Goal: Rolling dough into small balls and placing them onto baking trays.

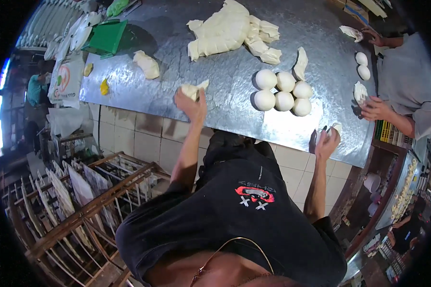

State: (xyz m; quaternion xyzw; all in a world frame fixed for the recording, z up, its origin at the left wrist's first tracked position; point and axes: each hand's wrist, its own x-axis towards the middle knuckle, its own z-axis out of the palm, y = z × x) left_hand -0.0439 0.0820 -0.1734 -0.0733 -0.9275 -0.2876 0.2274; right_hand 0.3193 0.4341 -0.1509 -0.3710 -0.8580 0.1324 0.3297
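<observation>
My left hand (191,106) is at the table's near edge, its fingers curled around a piece of dough (190,91) with a ragged end sticking out to the right. Farther right, my right hand (327,144) presses down near the same edge. Its fingers are bent over a small pale lump of dough (338,127), mostly hidden behind them. Between the hands, several smooth round dough balls (285,82) sit in two rows. A long dough strip (300,64) lies just beyond them. Toward the far side rests a large slab of dough (220,31), with torn folds at its right.
The metal table (167,103) carries a loose dough piece (147,65), a yellow lump (104,87) and a green container (105,38) at left. At the right end, a co-worker's hand (376,109) touches dough. A rack of boards (81,191) stands at lower left.
</observation>
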